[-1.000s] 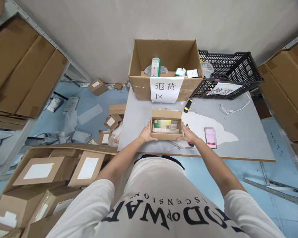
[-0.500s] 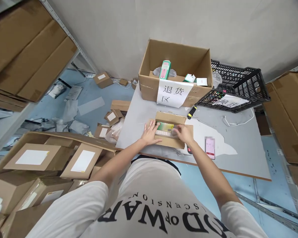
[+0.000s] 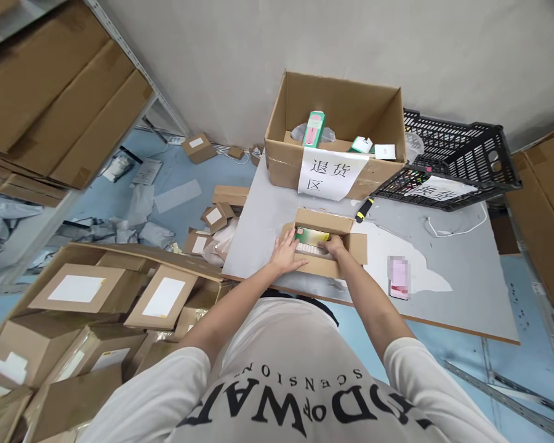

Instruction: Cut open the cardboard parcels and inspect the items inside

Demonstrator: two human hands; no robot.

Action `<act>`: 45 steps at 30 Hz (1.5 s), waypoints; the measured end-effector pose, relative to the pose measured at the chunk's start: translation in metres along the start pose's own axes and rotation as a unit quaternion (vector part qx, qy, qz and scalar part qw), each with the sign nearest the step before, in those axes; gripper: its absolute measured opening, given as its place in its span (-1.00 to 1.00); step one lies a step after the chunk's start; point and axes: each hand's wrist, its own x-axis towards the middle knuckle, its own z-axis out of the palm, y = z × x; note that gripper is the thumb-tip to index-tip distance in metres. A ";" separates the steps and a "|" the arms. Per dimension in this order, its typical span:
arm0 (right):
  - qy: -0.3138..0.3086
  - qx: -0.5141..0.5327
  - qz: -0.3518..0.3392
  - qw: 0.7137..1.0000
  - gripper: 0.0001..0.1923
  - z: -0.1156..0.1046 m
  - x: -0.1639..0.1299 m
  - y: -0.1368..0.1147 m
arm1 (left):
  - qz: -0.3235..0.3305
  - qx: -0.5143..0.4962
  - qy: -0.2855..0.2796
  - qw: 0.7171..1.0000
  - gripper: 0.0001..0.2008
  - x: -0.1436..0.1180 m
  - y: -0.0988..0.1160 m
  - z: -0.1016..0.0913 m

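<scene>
A small open cardboard box (image 3: 322, 267) lies on the grey table with its flaps out. Inside it is a green-and-yellow box (image 3: 312, 236), with a whitish striped side facing me. My left hand (image 3: 286, 252) rests open on the cardboard box's left end, fingers spread and fingertips at its rim. Reaching in from the right, my right hand (image 3: 336, 245) closes on the right end of the green-and-yellow box; its fingertips are partly hidden. A black-and-yellow box cutter (image 3: 364, 210) lies behind the cardboard box, and a phone (image 3: 399, 278) to the right.
At the table's back stands a large carton (image 3: 277, 166) with a paper sign and green boxes inside. Beside it is a black plastic crate (image 3: 471, 154). A big box of parcels (image 3: 78, 288) stands at my left. A white cable (image 3: 459, 234) lies on the table's right.
My right hand has moved further into the cardboard box, onto the green-and-yellow box's right end. My left hand stays on the left end. The whole view has shifted slightly.
</scene>
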 end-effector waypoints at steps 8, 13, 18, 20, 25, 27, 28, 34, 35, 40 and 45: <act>-0.012 -0.081 -0.004 0.997 -0.76 -0.003 0.001 0.001 | 0.018 0.035 0.023 0.999 -0.69 0.005 -0.001 -0.006; -0.040 -0.109 -0.020 0.993 -0.77 -0.008 -0.005 0.002 | 0.067 0.075 -0.001 0.995 -0.81 0.021 -0.001 -0.015; -0.057 -0.140 -0.056 0.987 -0.81 -0.012 -0.012 -0.003 | 0.082 0.084 -0.025 0.993 -0.86 0.030 -0.003 -0.017; -0.063 -0.148 -0.082 0.984 -0.83 -0.013 -0.016 -0.005 | 0.082 0.083 -0.027 0.993 -0.85 0.030 -0.004 -0.018; -0.071 -0.154 -0.146 0.975 -0.68 -0.017 -0.020 -0.011 | 0.100 0.088 -0.054 0.990 -0.86 0.033 -0.001 -0.021; -0.075 -0.163 -0.162 0.970 -0.58 -0.020 -0.022 -0.012 | 0.107 0.086 -0.057 0.989 -0.85 0.036 -0.001 -0.022; -0.079 -0.171 -0.175 0.966 -0.55 -0.021 -0.022 -0.013 | 0.108 0.082 -0.054 0.989 -0.83 0.038 0.000 -0.021; -0.119 -0.199 -0.262 0.937 -0.63 -0.027 -0.032 -0.021 | 0.093 0.094 -0.037 0.991 -0.69 0.044 -0.002 -0.020; -0.123 -0.194 -0.266 0.936 -0.66 -0.027 -0.034 -0.022 | 0.091 0.099 -0.033 0.990 -0.68 0.044 -0.002 -0.019; -0.113 -0.176 -0.259 0.943 -0.79 -0.029 -0.049 -0.021 | 0.076 0.111 -0.009 0.991 -0.69 0.044 0.001 -0.018; -0.062 -0.186 -0.239 0.951 -0.80 -0.032 -0.060 -0.027 | 0.044 0.065 0.003 0.997 -0.76 0.044 0.009 -0.026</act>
